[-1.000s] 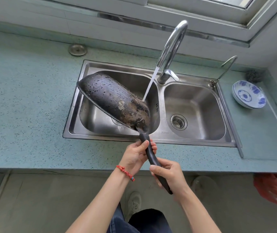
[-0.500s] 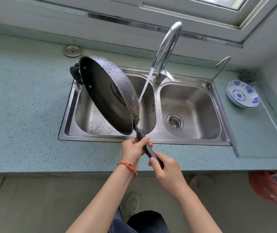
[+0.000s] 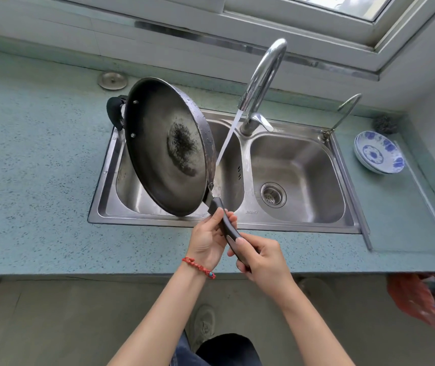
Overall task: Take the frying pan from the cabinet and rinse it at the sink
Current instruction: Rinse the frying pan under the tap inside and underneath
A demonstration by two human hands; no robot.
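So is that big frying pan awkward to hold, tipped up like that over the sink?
Probably front-heavy: the frying pan is wide, and both hands, left hand and right hand, grip its one long handle. It looks rigid metal, so no flex. Droplets on its rim suggest it may be slippery.

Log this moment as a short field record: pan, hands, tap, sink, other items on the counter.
pan: dark round metal frying pan, tilted on edge over the left basin, inside facing the camera, dark patch at its centre
left hand: left hand grips the upper black handle
right hand: right hand grips the handle's end
tap: curved chrome faucet running, stream falling behind the pan's rim
sink: stainless steel double sink
other: stacked blue-and-white patterned bowls on the green speckled countertop
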